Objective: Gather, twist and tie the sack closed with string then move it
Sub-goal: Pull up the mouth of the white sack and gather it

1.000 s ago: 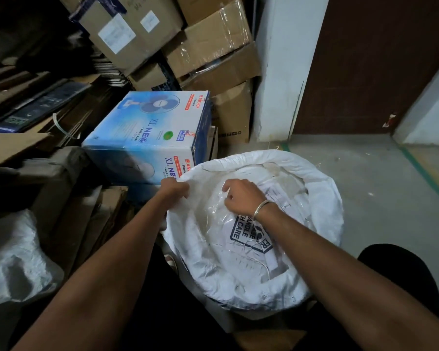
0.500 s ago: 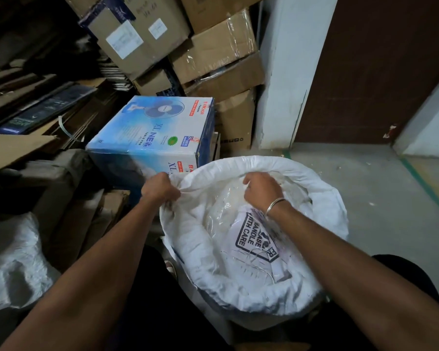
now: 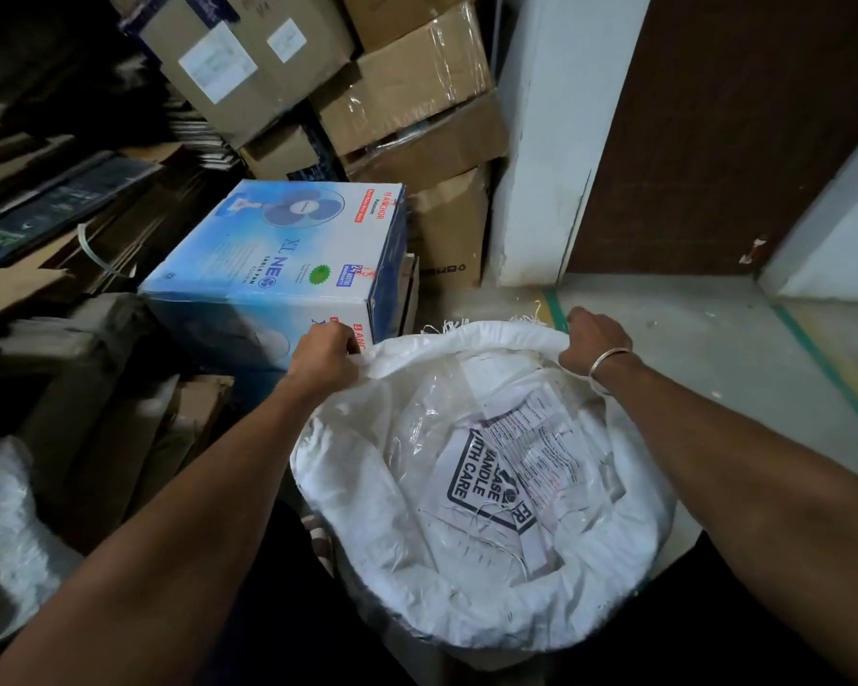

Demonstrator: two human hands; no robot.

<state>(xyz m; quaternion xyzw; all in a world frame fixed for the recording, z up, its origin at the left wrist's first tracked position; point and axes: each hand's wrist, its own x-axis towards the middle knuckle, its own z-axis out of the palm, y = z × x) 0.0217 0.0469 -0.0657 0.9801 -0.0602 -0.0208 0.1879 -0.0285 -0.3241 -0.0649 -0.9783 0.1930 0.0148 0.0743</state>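
Grey concrete floor (image 3: 689, 339), visible stretch at 2 o'clock. Green tape line (image 3: 823, 358) runs on it from 1 toward 4 o'clock. White sack (image 3: 466, 611) at 6 o'clock, base hidden. Fan box (image 3: 278, 259) at 10 o'clock; brown carton (image 3: 447, 230) at 12, beside pillar (image 3: 541, 190). White bag (image 3: 1, 537) at 8 o'clock.

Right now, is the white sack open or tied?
Open: left hand and right hand hold the white sack wide by its rim; a wrapped package shows inside.
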